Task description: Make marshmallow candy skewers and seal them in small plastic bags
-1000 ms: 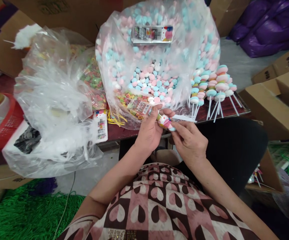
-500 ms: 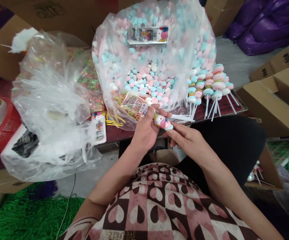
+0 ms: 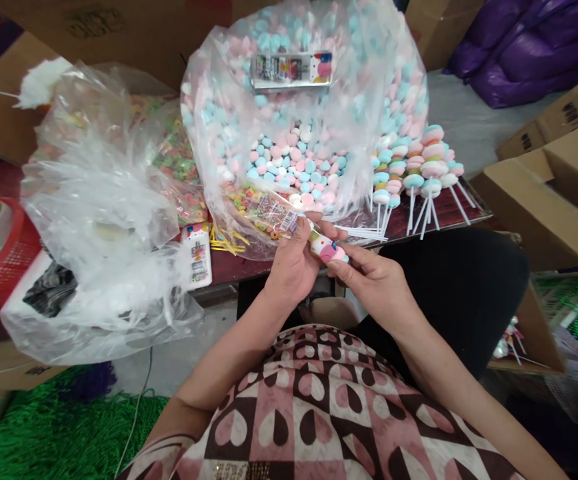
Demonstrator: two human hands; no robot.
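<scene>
Between my hands is a candy skewer [image 3: 327, 249] of pink, white and pale blue pieces, in a clear printed wrapper [image 3: 277, 212] with a barcode. My left hand [image 3: 293, 263] is closed round the wrapper's middle, thumb on top, and the printed end sticks out up and left. Fingers and thumb of my right hand [image 3: 381, 277] pinch the candy's lower right end. A stick cannot be made out. Just beyond lies a big open clear bag [image 3: 359, 190] full of pastel candies [image 3: 299, 160], with coloured candy rings [image 3: 241, 200] near its mouth.
Finished-looking candy skewers [image 3: 431, 160] on white sticks lie at the table's right. White sticks [image 3: 363, 233] and yellow strips [image 3: 226, 240] lie along the front edge. At left are crumpled plastic bags [image 3: 103, 220] and a red basket [image 3: 6, 260]. An open carton [image 3: 533, 220] stands right.
The wrapped candy has turned slightly in my hands, and the printed wrapper end has tipped a little downward. Both hands keep their hold. The whole view has shifted slightly.
</scene>
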